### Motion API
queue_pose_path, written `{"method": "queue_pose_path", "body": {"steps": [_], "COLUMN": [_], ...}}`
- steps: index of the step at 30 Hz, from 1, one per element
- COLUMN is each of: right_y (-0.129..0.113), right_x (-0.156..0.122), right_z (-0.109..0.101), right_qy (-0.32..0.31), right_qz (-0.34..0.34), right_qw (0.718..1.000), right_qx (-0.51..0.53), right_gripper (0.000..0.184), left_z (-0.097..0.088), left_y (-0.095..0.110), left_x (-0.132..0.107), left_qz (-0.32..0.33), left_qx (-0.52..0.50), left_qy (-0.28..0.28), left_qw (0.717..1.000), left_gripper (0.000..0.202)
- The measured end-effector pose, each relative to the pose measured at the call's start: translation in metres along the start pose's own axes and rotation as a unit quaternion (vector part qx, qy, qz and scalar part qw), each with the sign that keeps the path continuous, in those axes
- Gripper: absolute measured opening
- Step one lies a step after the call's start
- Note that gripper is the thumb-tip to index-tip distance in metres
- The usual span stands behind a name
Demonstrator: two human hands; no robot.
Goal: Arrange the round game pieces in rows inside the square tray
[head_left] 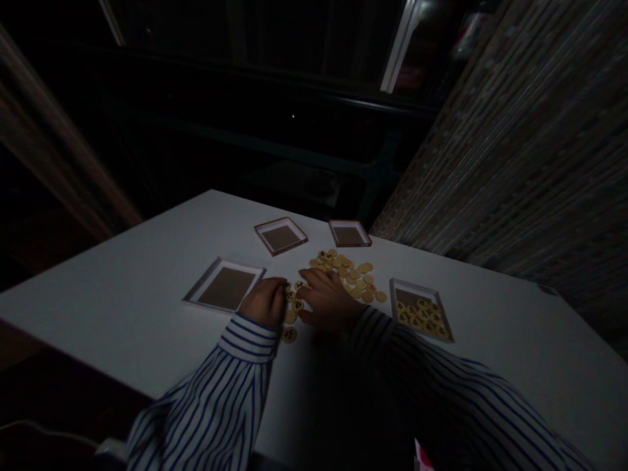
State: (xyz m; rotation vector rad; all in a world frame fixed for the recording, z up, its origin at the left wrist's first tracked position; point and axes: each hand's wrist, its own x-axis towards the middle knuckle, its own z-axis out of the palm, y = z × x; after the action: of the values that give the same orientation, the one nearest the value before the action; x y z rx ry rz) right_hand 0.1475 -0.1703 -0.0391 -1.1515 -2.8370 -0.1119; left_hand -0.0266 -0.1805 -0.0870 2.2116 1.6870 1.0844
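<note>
Four trays (pixel 226 288); two hands (pixel 328 301); one table (pixel 122 288); dozens of discs (pixel 367 296).

A streaky curtain (pixel 520 137) hangs on the far right side.

A white table (pixel 147 261) carries four shallow trays (pixel 226 288) and scattered round discs (pixel 354 275).

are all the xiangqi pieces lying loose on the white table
No, several xiangqi pieces lie inside the shallow box on the right side.
</note>
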Motion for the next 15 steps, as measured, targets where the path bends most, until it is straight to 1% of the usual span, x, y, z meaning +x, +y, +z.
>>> {"method": "queue_pose_path", "body": {"steps": [8, 15], "right_y": [-0.0015, -0.0020], "right_x": [0.0012, 0.0020], "right_z": [-0.0006, -0.0027], "right_qy": [0.005, 0.003], "right_qz": [-0.003, -0.002], "right_qw": [1.000, 1.000], "right_qx": [-0.002, 0.014], "right_gripper": [0.032, 0.031], "left_z": [-0.0002, 0.0013], "left_y": [0.0011, -0.0020], "left_x": [-0.0005, -0.0001], "left_qz": [-0.002, 0.001], "left_qx": [0.009, 0.007], "left_qy": [0.006, 0.006], "left_qw": [1.000, 1.000], "left_gripper": [0.032, 0.033]}}
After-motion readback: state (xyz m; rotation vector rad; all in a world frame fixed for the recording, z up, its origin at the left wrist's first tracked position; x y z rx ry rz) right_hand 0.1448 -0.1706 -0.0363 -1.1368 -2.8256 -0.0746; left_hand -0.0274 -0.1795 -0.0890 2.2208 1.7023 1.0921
